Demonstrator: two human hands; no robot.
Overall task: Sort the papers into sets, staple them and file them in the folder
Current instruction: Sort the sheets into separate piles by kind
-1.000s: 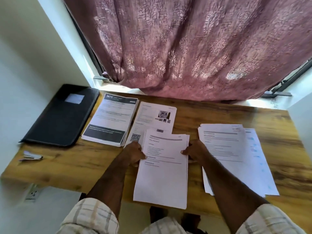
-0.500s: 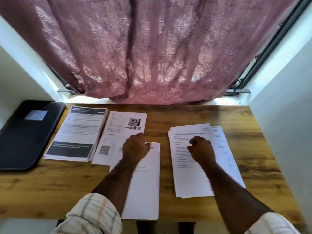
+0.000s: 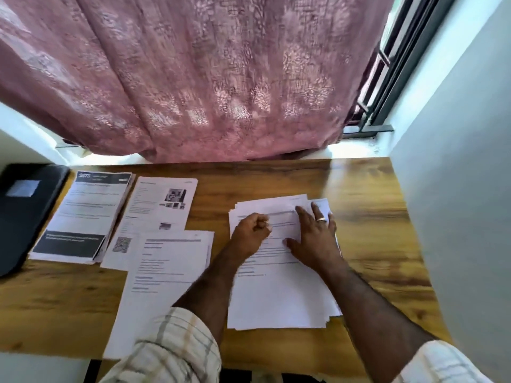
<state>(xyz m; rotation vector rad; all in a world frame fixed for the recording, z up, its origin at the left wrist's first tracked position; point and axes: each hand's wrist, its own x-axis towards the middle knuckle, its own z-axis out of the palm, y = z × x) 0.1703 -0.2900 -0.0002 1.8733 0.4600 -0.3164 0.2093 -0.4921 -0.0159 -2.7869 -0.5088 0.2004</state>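
A loose stack of white printed papers (image 3: 279,297) lies on the right half of the wooden desk (image 3: 367,230). My right hand (image 3: 315,239) rests flat on its upper part, fingers spread. My left hand (image 3: 250,230) sits on the same stack with fingers curled; whether it pinches a sheet cannot be told. To the left lie three sets: a text set (image 3: 163,277) near the front edge, a set with a photo and QR code (image 3: 157,214), and a set with black bands (image 3: 83,217). A black folder (image 3: 25,214) lies shut at the far left.
A pink curtain (image 3: 207,78) hangs over the window behind the desk. A pale wall (image 3: 456,189) bounds the desk on the right. The text set overhangs the desk's front edge. No stapler is in view.
The view has swung right. My left hand has left the text set and moved onto the right stack. My right hand has opened from a fist and now lies flat there.
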